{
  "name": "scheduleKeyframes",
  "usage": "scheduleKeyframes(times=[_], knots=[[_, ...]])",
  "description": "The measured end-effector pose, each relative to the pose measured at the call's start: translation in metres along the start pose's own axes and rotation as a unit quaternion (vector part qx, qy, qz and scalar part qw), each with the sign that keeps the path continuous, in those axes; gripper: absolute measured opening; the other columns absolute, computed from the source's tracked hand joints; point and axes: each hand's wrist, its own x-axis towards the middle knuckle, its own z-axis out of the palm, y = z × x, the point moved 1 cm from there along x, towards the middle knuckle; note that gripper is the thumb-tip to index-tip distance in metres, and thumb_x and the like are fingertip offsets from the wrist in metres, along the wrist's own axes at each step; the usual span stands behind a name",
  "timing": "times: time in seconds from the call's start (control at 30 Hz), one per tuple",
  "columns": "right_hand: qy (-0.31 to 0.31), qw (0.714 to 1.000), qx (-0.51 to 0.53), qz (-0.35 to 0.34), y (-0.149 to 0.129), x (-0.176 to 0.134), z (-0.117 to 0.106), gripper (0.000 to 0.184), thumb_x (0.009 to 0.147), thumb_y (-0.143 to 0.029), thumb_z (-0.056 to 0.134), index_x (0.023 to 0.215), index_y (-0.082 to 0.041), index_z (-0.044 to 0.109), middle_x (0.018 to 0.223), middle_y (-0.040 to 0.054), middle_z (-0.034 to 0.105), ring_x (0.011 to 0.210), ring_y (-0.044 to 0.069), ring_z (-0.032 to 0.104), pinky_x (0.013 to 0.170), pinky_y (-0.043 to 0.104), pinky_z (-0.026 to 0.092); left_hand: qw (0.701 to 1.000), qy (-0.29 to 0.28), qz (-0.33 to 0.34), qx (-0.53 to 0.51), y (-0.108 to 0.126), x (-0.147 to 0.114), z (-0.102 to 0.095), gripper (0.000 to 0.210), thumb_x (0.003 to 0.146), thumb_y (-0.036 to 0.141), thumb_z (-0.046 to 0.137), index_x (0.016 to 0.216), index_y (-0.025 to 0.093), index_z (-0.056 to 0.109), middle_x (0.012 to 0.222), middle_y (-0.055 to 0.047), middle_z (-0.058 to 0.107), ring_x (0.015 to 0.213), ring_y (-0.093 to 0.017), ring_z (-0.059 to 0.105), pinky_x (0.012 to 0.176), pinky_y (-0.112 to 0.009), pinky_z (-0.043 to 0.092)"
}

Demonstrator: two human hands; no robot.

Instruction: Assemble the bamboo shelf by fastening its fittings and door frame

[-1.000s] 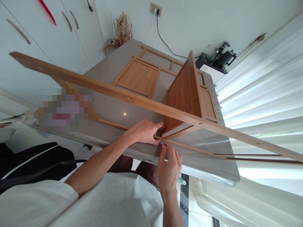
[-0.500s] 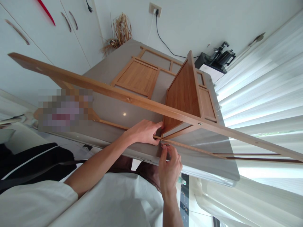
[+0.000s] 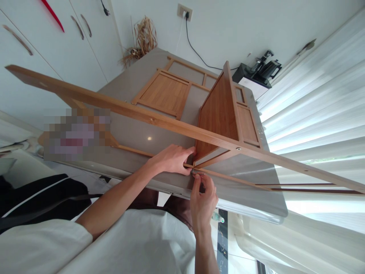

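Observation:
A wooden frame (image 3: pixel 188 130) stands on edge on the grey table (image 3: pixel 131 131), its long upper rail crossing the view. My left hand (image 3: pixel 171 158) is closed round the lower rail (image 3: pixel 225 175), where an upright wooden panel (image 3: pixel 218 108) meets it. Just to the right, my right hand (image 3: pixel 203 199) pinches a thin metal hex key (image 3: pixel 200 174) between thumb and fingers. The key's tip is at the near side of that joint; the fastener itself is too small to make out.
Flat on the table behind lie a slatted wooden panel (image 3: pixel 164 93) and more framing. A black kettle (image 3: pixel 269 69) stands on a small cabinet at the back right. White curtains (image 3: pixel 313 125) hang on the right. Near the frame's left end is a blurred-out patch.
The view has shifted slightly, so everything sits a little further left. Both hands keep their places at the joint; the hex key has barely moved.

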Motion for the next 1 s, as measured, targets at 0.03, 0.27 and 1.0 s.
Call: scheduleKeyframes(times=[0.03, 0.27, 1.0], knots=[[-0.001, 1.0, 0.004, 0.008, 0.0, -0.0001, 0.0, 0.03, 0.1, -0.045, 0.05, 0.098, -0.021, 0.069, 0.094, 0.0047, 0.075, 0.087, 0.021, 0.067, 0.08, 0.031, 0.043, 1.0, 0.0, 0.0, 0.0, -0.0001, -0.0001, -0.0001, 0.037, 0.076, 0.045, 0.07, 0.102, 0.025, 0.052, 0.075, 0.004, 0.074, 0.067, -0.023, 0.07, 0.055, -0.031, 0.037], [-0.009, 0.998, 0.023, 0.057, 0.0009, -0.0028, 0.0, 0.032, 0.098, -0.048, 0.051, 0.101, -0.022, 0.069, 0.098, 0.0054, 0.076, 0.092, 0.021, 0.069, 0.083, 0.032, 0.045, 1.0, 0.005, 0.003, -0.002, 0.0008, -0.0009, -0.0009, 0.036, 0.077, 0.045, 0.068, 0.103, 0.025, 0.052, 0.076, 0.004, 0.074, 0.067, -0.022, 0.07, 0.055, -0.031, 0.038], [0.031, 0.996, -0.033, -0.08, 0.0027, -0.0062, 0.0043, 0.02, 0.103, -0.032, 0.05, 0.101, -0.021, 0.067, 0.097, 0.0041, 0.074, 0.09, 0.018, 0.067, 0.082, 0.03, 0.044, 1.0, -0.002, -0.001, -0.001, 0.0003, -0.0008, -0.0009, 0.037, 0.077, 0.046, 0.068, 0.103, 0.024, 0.052, 0.077, 0.003, 0.075, 0.07, -0.023, 0.072, 0.056, -0.032, 0.038]])
